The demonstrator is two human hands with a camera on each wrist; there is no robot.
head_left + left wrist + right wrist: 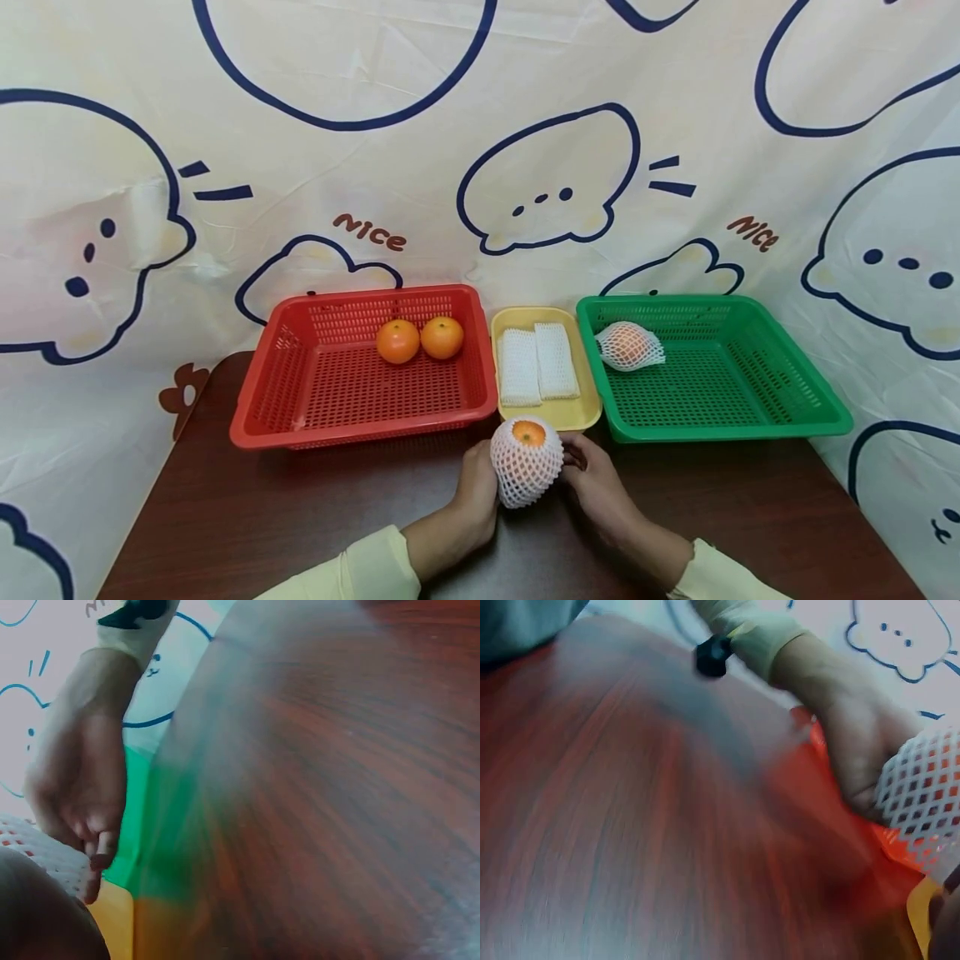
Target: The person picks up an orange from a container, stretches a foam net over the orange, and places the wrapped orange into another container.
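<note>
Pale sleeves are nearest; the left hand has its grip curled round a netted orange (its top peeks out bare) over the dark surface, and the right hand grips its right side with bent fingers. Behind, a red basket holds two oranges, a yellow tray two flat white nets, and a green basket another netted fruit at its left end.
</note>
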